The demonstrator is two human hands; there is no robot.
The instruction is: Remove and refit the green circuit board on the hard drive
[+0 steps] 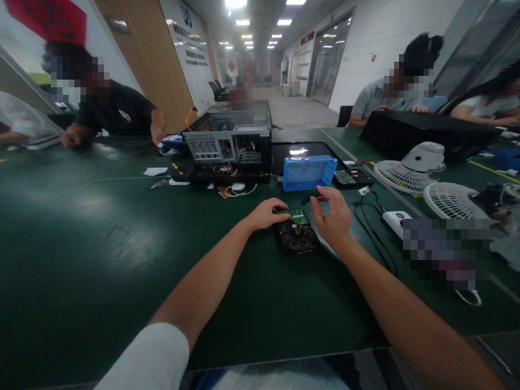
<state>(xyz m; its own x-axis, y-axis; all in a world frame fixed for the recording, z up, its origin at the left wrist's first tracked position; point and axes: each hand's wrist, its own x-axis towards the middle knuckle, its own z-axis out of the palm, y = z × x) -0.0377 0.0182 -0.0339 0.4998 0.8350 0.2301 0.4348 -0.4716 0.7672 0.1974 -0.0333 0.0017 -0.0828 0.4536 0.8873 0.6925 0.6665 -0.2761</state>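
Observation:
A hard drive lies on the green table with its underside up, showing a green circuit board at the far end. My left hand grips the drive's far left corner, its thumb resting on the board. Above the drive's right side, my right hand is closed in a pinch on a small dark tool, perhaps a screwdriver; the fingers partly hide it. Just beyond both hands stands a blue plastic bin tipped on its side.
An opened computer case stands beyond, with a dark flat panel beside it. Another circuit-board device lies right of the bin. Two white fans, a power strip and its black cable occupy the right. Several people sit around the table.

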